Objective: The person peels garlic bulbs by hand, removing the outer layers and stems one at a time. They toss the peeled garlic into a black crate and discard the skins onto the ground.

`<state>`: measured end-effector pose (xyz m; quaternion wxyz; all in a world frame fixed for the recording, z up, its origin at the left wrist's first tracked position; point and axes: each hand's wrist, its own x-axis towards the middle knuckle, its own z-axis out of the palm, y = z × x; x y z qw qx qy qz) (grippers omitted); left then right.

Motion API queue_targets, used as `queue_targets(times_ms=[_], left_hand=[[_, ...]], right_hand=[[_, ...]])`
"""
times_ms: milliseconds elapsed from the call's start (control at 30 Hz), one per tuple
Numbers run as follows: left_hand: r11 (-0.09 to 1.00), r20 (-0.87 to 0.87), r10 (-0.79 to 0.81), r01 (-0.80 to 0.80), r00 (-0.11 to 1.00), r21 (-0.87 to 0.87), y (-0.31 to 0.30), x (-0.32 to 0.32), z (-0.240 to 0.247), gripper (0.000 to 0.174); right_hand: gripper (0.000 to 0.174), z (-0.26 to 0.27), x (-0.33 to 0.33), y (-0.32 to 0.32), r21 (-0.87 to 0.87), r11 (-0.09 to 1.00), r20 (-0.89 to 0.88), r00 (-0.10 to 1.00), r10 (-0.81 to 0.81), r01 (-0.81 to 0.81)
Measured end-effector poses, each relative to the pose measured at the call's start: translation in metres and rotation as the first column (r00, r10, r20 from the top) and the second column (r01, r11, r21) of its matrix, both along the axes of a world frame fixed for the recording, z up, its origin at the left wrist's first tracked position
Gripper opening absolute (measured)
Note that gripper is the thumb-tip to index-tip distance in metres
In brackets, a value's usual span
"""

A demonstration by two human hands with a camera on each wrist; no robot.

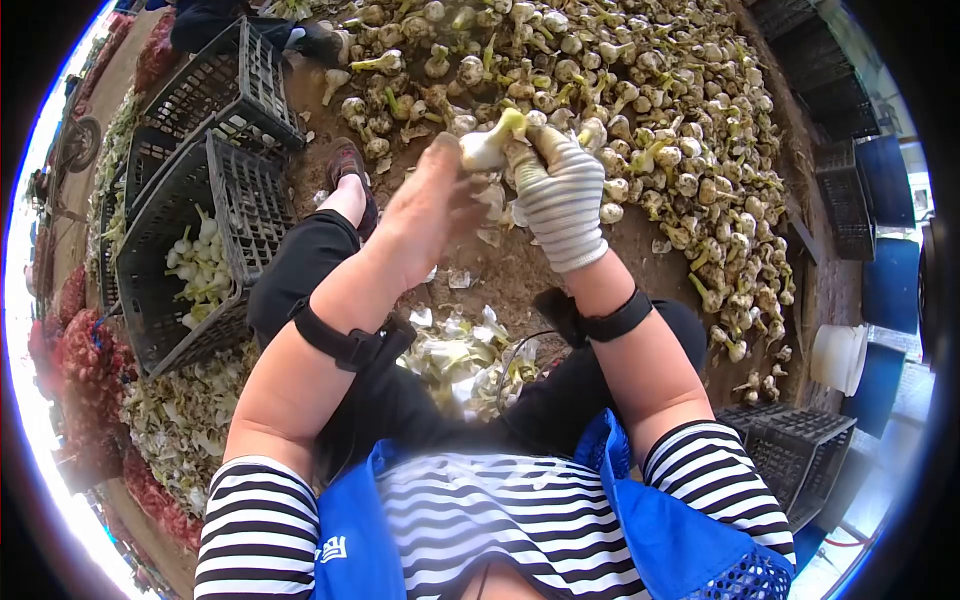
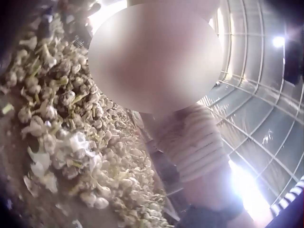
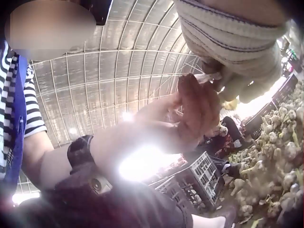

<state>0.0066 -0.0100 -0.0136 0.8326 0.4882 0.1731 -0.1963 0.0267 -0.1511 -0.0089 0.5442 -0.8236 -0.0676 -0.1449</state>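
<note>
A pale garlic bulb [image 1: 485, 150] with a short greenish stem is held up in front of the body. My right hand [image 1: 562, 200], in a striped knit glove, pinches the stem end between thumb and fingers. At the bulb's other end is my bare left hand [image 1: 425, 215], its thumb against the bulb and its fingers blurred. From the right wrist, the left hand [image 3: 199, 104] shows curled fingers close up to the glove [image 3: 228, 38]. Most of the bulb is hidden there. The left wrist view shows the gloved right hand [image 2: 192, 137] but a large blur covers its upper part.
A wide heap of unpeeled garlic [image 1: 660, 140] lies ahead and to the right. On the left, a black crate [image 1: 250, 210] contains cleaned white bulbs [image 1: 200, 260]. Peeled skins [image 1: 465, 360] lie between the legs. Another crate [image 1: 800, 440] is at lower right.
</note>
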Motion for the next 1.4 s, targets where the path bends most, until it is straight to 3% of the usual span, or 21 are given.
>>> queue_targets(times_ms=[33, 133, 167, 200, 267, 333, 467, 600, 633, 667, 733, 767, 833, 867, 933, 1000, 1067, 1167, 1300, 1333, 1400], left_hand=[[0.999, 0.010, -0.038, 0.038, 0.999, -0.021, -0.005, -0.002, 0.007, 0.056], [0.993, 0.185, -0.071, 0.052, 0.980, 0.104, 0.002, -0.015, 0.010, 0.062], [0.999, 0.313, 0.040, -0.048, 0.949, 0.018, 0.002, -0.010, 0.009, 0.069], [0.999, 0.312, 0.040, -0.049, 0.949, 0.022, 0.009, -0.007, 0.009, 0.069], [0.969, 0.248, -0.207, 0.234, 0.946, -0.083, 0.025, -0.006, 0.009, 0.067], [0.974, 0.262, -0.165, 0.199, 0.951, -0.110, 0.022, -0.009, 0.011, 0.057], [0.991, 0.173, 0.026, -0.003, 0.985, -0.131, 0.010, -0.008, 0.022, 0.044], [0.981, 0.122, -0.190, 0.186, 0.974, 0.049, 0.020, 0.001, -0.005, 0.053], [0.985, 0.133, -0.168, 0.170, 0.977, -0.005, 0.018, 0.000, 0.000, 0.053], [0.986, 0.143, -0.146, 0.156, 0.979, -0.057, 0.017, -0.001, 0.005, 0.053], [0.992, 0.032, -0.006, 0.010, 0.999, -0.126, 0.016, 0.001, 0.018, 0.056], [0.995, 0.093, -0.011, 0.020, 0.996, -0.100, 0.016, 0.000, 0.022, 0.056], [0.997, 0.156, -0.020, 0.032, 0.988, -0.074, 0.017, 0.002, 0.021, 0.056], [0.992, 0.223, -0.047, 0.019, 0.974, 0.126, 0.019, 0.002, 0.013, 0.056], [0.949, 0.279, -0.087, -0.006, 0.956, 0.315, 0.016, 0.001, 0.007, 0.055], [0.822, 0.594, -0.256, -0.151, 0.762, 0.548, 0.006, -0.001, 0.007, 0.057], [0.854, 0.674, -0.239, -0.179, 0.699, 0.488, 0.007, -0.001, 0.006, 0.056], [0.991, 0.493, -0.123, 0.079, 0.861, 0.111, 0.013, -0.006, 0.020, 0.051], [0.962, 0.544, -0.180, 0.031, 0.819, 0.272, 0.014, -0.003, 0.012, 0.049], [0.961, 0.467, -0.145, 0.012, 0.872, 0.277, 0.013, -0.002, 0.011, 0.046], [0.957, 0.306, -0.061, -0.031, 0.950, 0.288, 0.011, 0.001, 0.009, 0.038]], right_hand=[[0.012, -0.001, 0.002, 0.000, -0.188, 0.982, 0.198, 0.980, 0.006, 0.032], [0.011, 0.011, -0.014, 0.000, -0.045, 0.974, 0.076, 0.971, 0.226, -0.223], [0.011, 0.005, -0.021, 0.003, 0.226, 0.917, -0.008, 0.941, 0.339, -0.329], [0.011, 0.008, -0.021, 0.003, 0.230, 0.915, -0.008, 0.940, 0.341, -0.330], [0.011, 0.016, -0.018, -0.006, 0.566, 0.760, -0.205, 0.839, 0.505, -0.319], [0.015, 0.011, -0.002, -0.021, 0.757, 0.653, -0.381, 0.791, 0.478, -0.031], [0.019, 0.002, 0.002, -0.024, 0.856, 0.515, -0.272, 0.798, 0.538, -0.056], [0.025, 0.012, -0.004, -0.022, 0.920, 0.353, -0.113, 0.749, 0.653, -0.169], [0.029, 0.005, -0.004, -0.022, 0.960, 0.228, -0.039, 0.731, 0.681, -0.161], [0.029, -0.004, 0.001, -0.030, 0.961, 0.225, -0.037, 0.731, 0.681, -0.161], [0.034, -0.017, 0.016, -0.052, 0.975, -0.191, 0.217, 0.342, 0.914, -0.110], [0.036, 0.014, 0.004, -0.043, 0.822, 0.569, -0.438, 0.597, 0.672, -0.038], [0.036, 0.019, -0.004, -0.031, 0.098, 0.963, -0.214, 0.939, 0.268, -0.252], [0.034, 0.024, -0.005, -0.031, -0.371, 0.917, 0.011, 0.986, 0.164, -0.148], [0.029, 0.012, -0.007, -0.024, -0.205, 0.961, 0.176, 0.959, 0.224, -0.187], [0.023, 0.011, -0.018, -0.016, 0.325, 0.900, -0.262, 0.886, 0.382, -0.292], [0.019, 0.021, -0.016, -0.019, 0.730, 0.664, -0.359, 0.735, 0.575, -0.164], [0.025, 0.009, -0.003, -0.030, 0.895, 0.445, -0.358, 0.630, 0.690, 0.022], [0.019, 0.024, -0.013, -0.016, 0.936, 0.351, -0.274, 0.703, 0.657, 0.038], [0.019, 0.023, -0.013, -0.018, 0.935, 0.352, -0.275, 0.704, 0.655, 0.039], [0.016, 0.020, -0.010, -0.026, 0.581, 0.759, -0.231, 0.834, 0.502, -0.296]])
